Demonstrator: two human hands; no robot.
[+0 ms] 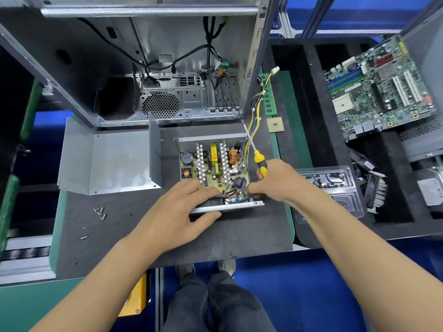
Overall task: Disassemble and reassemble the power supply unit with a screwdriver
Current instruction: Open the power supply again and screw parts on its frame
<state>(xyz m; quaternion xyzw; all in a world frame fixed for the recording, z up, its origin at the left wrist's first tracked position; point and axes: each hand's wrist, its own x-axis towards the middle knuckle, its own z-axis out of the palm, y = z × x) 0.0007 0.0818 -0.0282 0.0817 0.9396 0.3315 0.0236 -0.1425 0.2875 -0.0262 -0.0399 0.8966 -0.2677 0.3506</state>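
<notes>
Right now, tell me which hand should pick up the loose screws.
Probably the left hand: it carries no tool and the loose screws lie on its side. The right hand grips the screwdriver.

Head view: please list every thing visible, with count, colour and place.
power supply unit: one, grey, opened, mat centre
cover: one, grey metal, left of the unit
screwdriver: one, yellow and black handle, in the right hand
screws: several, silver, loose on the mat's left
computer case: one, grey, open, behind the unit
wire bundle: one, yellow and black, right of the case
memory stick: one, green, beside the wires
processor chip: one, gold, below the stick
motherboard: one, green, far right
left hand: rests on the unit's near edge
right hand: holds the screwdriver
</notes>
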